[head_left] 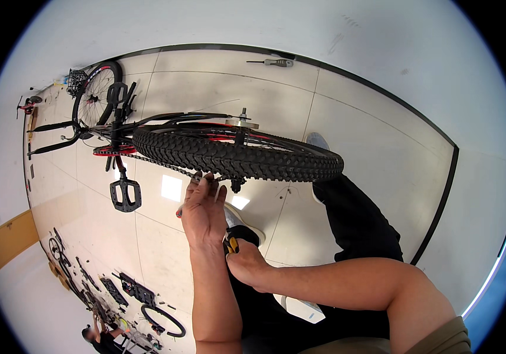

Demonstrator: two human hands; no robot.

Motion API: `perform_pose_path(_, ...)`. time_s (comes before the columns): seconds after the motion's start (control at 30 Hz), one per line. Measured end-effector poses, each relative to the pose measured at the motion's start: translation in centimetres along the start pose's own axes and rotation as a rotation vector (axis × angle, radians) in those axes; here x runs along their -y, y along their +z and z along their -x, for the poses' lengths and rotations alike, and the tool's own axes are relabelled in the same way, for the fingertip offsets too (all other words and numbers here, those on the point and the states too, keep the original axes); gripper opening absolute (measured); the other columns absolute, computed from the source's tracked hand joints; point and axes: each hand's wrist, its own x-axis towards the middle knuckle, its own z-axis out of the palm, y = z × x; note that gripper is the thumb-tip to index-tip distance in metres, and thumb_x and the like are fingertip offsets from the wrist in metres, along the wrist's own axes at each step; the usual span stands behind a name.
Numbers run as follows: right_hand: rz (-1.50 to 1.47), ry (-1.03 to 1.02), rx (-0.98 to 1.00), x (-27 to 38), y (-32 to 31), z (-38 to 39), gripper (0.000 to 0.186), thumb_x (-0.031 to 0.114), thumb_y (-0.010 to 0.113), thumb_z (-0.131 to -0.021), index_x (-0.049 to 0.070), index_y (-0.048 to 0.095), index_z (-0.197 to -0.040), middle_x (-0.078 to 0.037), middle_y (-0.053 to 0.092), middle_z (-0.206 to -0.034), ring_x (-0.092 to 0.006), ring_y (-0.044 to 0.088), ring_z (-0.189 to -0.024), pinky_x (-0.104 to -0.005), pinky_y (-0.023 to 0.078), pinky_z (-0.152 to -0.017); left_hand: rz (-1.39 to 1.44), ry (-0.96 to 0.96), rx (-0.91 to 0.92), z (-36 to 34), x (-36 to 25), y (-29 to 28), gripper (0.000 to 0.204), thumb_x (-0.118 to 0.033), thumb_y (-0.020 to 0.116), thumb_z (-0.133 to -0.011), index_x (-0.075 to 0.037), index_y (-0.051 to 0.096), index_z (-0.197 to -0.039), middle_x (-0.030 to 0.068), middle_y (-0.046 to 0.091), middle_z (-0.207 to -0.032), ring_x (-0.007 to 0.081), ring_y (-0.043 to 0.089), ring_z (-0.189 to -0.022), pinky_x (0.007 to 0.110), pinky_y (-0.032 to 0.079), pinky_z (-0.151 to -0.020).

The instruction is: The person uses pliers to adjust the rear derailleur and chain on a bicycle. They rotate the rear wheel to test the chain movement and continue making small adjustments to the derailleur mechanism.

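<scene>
A bicycle with a knobby black rear tire (235, 159) stretches across the middle of the view. Its chain (164, 167) runs from the red chainring (102, 151) toward the rear axle. My left hand (204, 215), palm up, has its fingers curled at the chain just below the tire. A small red piece (179, 213) peeks out beside that hand; what it belongs to is hidden. Close to my left wrist, my right hand (248, 264) is closed around a tool with yellow-and-black handles (231, 244). The tool's working end cannot be made out.
A black pedal (125, 196) juts out left of my left hand. By the wall lies a screwdriver (279, 62). Several bicycle parts (138, 289) cover the floor at lower left, where another person (102, 339) works. My shoes are beneath and beside the wheel.
</scene>
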Motion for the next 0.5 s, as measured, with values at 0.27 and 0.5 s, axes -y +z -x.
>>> perform_pose_path(0.27,-0.004,0.014,0.003,0.26,-0.18,0.37,0.023,0.010,0.048,-0.091,-0.004,0.060,-0.105,-0.028,0.066,-0.105,-0.0448,0.063,-0.104,-0.0520,0.047,-0.088,-0.013,0.004,-0.022,-0.48,0.28,-0.65,0.011,-0.011,0.062,-0.105,-0.008,0.059,-0.115,0.0093,0.066,-0.122,0.0257,0.060,-0.117,0.048,0.043,-0.110)
perform_pose_path(0.5,-0.015,0.010,-0.004,0.34,-0.17,0.50,0.022,0.011,0.049,-0.091,-0.003,0.060,-0.105,-0.027,0.066,-0.104,-0.0444,0.062,-0.103,-0.0514,0.047,-0.088,-0.010,-0.093,-0.042,-0.42,0.26,0.09,0.026,-0.019,0.065,-0.104,-0.003,0.063,-0.124,0.0106,0.064,-0.125,0.0306,0.054,-0.125,0.049,0.040,-0.114)
